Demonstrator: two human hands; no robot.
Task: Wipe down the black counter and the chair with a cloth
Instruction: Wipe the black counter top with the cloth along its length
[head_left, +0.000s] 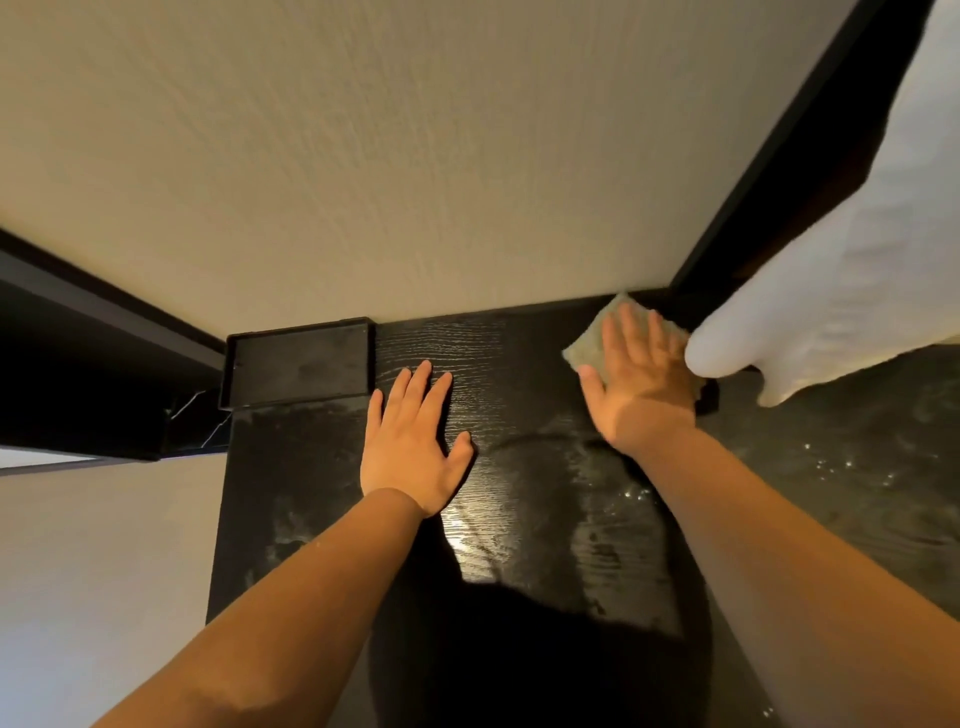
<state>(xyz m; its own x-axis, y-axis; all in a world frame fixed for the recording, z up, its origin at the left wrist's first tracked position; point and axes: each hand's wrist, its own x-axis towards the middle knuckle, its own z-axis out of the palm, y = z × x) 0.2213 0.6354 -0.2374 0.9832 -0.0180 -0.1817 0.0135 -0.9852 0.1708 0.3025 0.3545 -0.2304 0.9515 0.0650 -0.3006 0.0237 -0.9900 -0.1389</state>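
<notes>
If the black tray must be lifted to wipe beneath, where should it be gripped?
Probably the near long rim of the black tray, pinched over its low raised wall from the front. Its back edge sits against the room wall, and the left hand lies flat on the counter just right of it.

I find nothing to read here: no words, labels, brands or numbers on the counter (519, 389), on the black tray (298, 364) against the wall, or on the cloth (586, 347).
</notes>
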